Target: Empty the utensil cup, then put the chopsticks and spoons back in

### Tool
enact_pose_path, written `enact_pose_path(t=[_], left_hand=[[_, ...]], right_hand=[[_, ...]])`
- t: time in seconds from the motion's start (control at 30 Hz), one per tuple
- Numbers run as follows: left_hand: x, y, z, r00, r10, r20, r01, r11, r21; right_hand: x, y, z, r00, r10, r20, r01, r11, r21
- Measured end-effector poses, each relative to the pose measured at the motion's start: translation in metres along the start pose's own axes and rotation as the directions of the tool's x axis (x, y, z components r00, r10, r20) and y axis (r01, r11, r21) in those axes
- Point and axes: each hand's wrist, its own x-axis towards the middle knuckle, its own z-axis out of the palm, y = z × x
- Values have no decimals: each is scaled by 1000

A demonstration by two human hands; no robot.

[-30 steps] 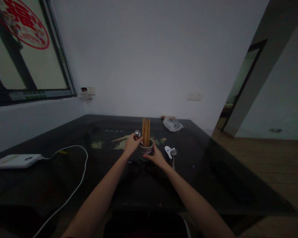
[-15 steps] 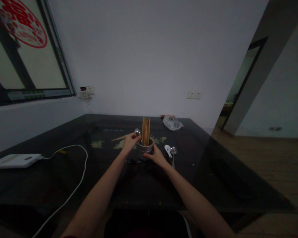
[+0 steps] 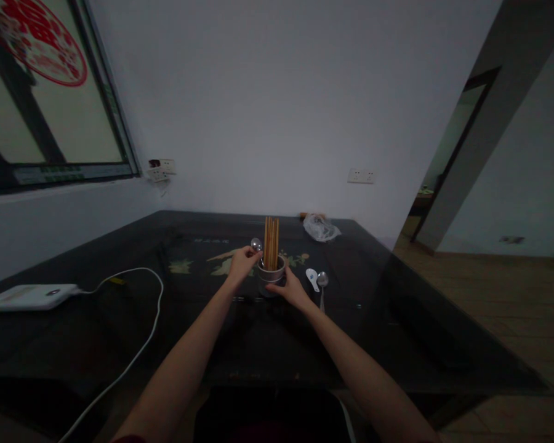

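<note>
My left hand [image 3: 242, 263] pinches a metal spoon [image 3: 256, 245], bowl upward, its handle reaching down inside the left rim of a grey cup [image 3: 271, 278]. Several wooden chopsticks [image 3: 271, 243] stand upright in that cup. Around the cup's right side and front curls my right hand [image 3: 292, 289], with the thumb across the front. Just right of this hand lie a white ceramic spoon [image 3: 313, 279] and a second metal spoon [image 3: 322, 280] on the dark table. How far down the held spoon's handle goes is hidden by the cup.
A clear plastic bag [image 3: 320, 227] lies near the table's back edge. At the left, a white power bank [image 3: 30, 298] trails a white cable [image 3: 157, 301] toward the front edge. The dark glossy table [image 3: 360, 335] meets a wall with sockets [image 3: 361, 176].
The view has shifted very slightly. Both hands, the spoon and the cup keep the same places relative to each other.
</note>
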Motion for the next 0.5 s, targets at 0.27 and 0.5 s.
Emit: enact_pose_path(t=[0.27,0.5], left_hand=[[-1,1,1,1000,7,-28,-6,1000,8],[-1,1,1,1000,-6,-18,7,1000,25]], right_hand=[[0,0,0,1000,1,9,-2,1000,5],[1,3,1,1000,-12,-1,12,1000,-1]])
